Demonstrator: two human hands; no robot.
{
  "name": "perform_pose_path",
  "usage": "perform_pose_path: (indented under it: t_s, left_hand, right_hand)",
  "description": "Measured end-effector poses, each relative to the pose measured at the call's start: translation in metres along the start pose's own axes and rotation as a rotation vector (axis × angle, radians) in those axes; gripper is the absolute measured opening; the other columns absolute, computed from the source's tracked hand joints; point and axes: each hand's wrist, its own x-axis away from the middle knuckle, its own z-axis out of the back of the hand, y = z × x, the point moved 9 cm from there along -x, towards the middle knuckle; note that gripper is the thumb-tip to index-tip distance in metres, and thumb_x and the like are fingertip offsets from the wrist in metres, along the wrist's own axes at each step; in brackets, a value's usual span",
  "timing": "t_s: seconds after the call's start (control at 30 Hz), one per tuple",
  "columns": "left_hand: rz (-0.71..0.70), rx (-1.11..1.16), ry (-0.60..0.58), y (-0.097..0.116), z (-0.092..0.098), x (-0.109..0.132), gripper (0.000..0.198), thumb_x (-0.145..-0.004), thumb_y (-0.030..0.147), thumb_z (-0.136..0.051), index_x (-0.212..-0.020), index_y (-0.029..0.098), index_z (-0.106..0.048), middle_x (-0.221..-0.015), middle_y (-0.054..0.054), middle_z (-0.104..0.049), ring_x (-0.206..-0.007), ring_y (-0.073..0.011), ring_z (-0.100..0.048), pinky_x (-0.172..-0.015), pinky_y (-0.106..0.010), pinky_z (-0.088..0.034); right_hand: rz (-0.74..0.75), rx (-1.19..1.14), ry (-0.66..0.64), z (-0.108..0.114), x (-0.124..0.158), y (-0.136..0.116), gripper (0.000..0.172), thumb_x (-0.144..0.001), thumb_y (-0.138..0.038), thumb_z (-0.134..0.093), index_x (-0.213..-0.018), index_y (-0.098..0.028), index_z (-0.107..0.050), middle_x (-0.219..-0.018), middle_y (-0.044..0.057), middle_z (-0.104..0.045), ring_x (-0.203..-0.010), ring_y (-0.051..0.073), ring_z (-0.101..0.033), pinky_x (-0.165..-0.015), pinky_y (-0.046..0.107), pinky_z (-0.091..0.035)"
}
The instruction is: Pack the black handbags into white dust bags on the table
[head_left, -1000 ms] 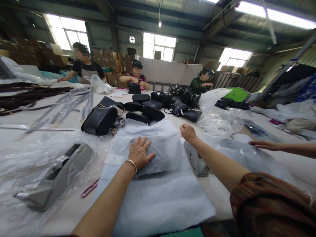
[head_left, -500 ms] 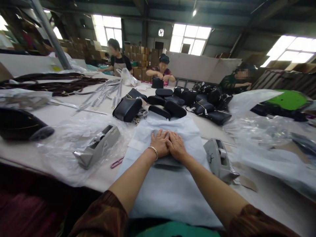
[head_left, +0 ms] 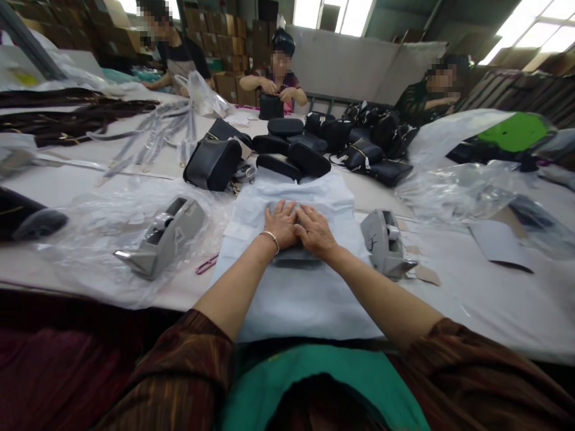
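My left hand [head_left: 282, 224] and my right hand [head_left: 317, 232] lie side by side, fingers stretched forward and touching near the thumbs. Both palms press down on a dark grey, flat-looking shape [head_left: 296, 262], mostly covered by the hands. I cannot tell whether it lies on top of the thin white sheet [head_left: 309, 305] or shows through it. That sheet, soft and wrinkled, spreads over the table edge side in front of me. A bracelet circles the left wrist. Beyond the sheet sit several black bags [head_left: 213, 161], close to its far edge.
Grey tape dispensers stand on the left [head_left: 164, 236] and right [head_left: 387, 242]. Pink snips [head_left: 206, 264] lie beside the sheet. Clear plastic [head_left: 99, 245], straps [head_left: 144, 134] and a white-and-green bag [head_left: 507, 140] cover other parts of the table. Several co-workers are across it.
The view has tilted down, so the table appears higher. Both hands stay pressed flat in the same place. On the right, the plastic has shifted back and a pale curled sheet shows.
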Motion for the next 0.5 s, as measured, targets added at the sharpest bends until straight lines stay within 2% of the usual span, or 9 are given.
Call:
perform_pose_path:
  t_s: [0.07, 0.13, 0.23, 0.3, 0.4, 0.5]
  left_hand:
    - [-0.006, -0.013, -0.024, 0.001, -0.002, 0.001, 0.072, -0.090, 0.052, -0.048, -0.158, 0.030, -0.035, -0.170, -0.002, -0.022, -0.156, -0.0361, -0.013, -0.118, -0.068, -0.022]
    - [-0.008, -0.015, -0.019, 0.002, -0.001, 0.001, 0.072, -0.091, 0.057, -0.046, -0.157, 0.030, -0.036, -0.170, -0.002, -0.022, -0.156, -0.0362, -0.012, -0.118, -0.068, -0.021]
    - [0.001, -0.013, -0.014, 0.003, 0.001, 0.000, 0.076, -0.091, 0.068, -0.042, -0.157, 0.031, -0.037, -0.170, -0.003, -0.023, -0.156, -0.0371, -0.013, -0.119, -0.068, -0.020]
    - [0.009, -0.012, -0.033, 0.004, 0.000, 0.000, 0.080, -0.089, 0.073, -0.042, -0.157, 0.031, -0.037, -0.170, -0.003, -0.022, -0.155, -0.0380, -0.012, -0.119, -0.069, -0.019]
    - [0.018, -0.001, -0.047, 0.004, 0.000, -0.001, 0.082, -0.089, 0.074, -0.043, -0.158, 0.030, -0.035, -0.170, -0.003, -0.020, -0.156, -0.0388, -0.010, -0.119, -0.069, -0.018]
    - [0.027, 0.013, -0.058, 0.004, 0.000, -0.001, 0.083, -0.089, 0.073, -0.043, -0.159, 0.030, -0.034, -0.171, -0.003, -0.019, -0.156, -0.0397, -0.008, -0.120, -0.068, -0.016]
  right_hand:
    - [-0.020, -0.014, -0.040, -0.013, 0.006, -0.001, 0.059, -0.103, -0.046, -0.036, -0.156, -0.020, -0.041, -0.164, 0.012, -0.036, -0.152, 0.034, -0.028, -0.120, 0.058, -0.023]
    - [-0.059, -0.040, -0.047, -0.021, 0.009, 0.015, 0.059, -0.103, -0.048, -0.036, -0.156, -0.023, -0.040, -0.165, 0.010, -0.034, -0.154, 0.034, -0.022, -0.120, 0.061, -0.021]
    - [-0.130, -0.138, -0.035, -0.026, 0.011, 0.059, 0.062, -0.103, -0.047, -0.034, -0.156, -0.017, -0.039, -0.166, 0.014, -0.030, -0.155, 0.032, -0.020, -0.122, 0.057, -0.024]
    - [-0.213, -0.217, -0.055, -0.026, 0.015, 0.091, 0.063, -0.103, -0.046, -0.031, -0.155, -0.012, -0.039, -0.161, 0.018, -0.038, -0.151, 0.030, -0.031, -0.120, 0.053, -0.032]
    - [-0.282, -0.222, -0.046, -0.010, 0.030, 0.116, 0.060, -0.100, -0.042, -0.039, -0.149, -0.009, -0.046, -0.148, 0.021, -0.053, -0.139, 0.033, -0.048, -0.116, 0.055, -0.038]
    - [-0.153, -0.155, 0.076, 0.029, 0.055, 0.096, 0.055, -0.093, -0.036, -0.054, -0.142, -0.009, -0.054, -0.143, 0.023, -0.056, -0.137, 0.036, -0.049, -0.116, 0.055, -0.038]
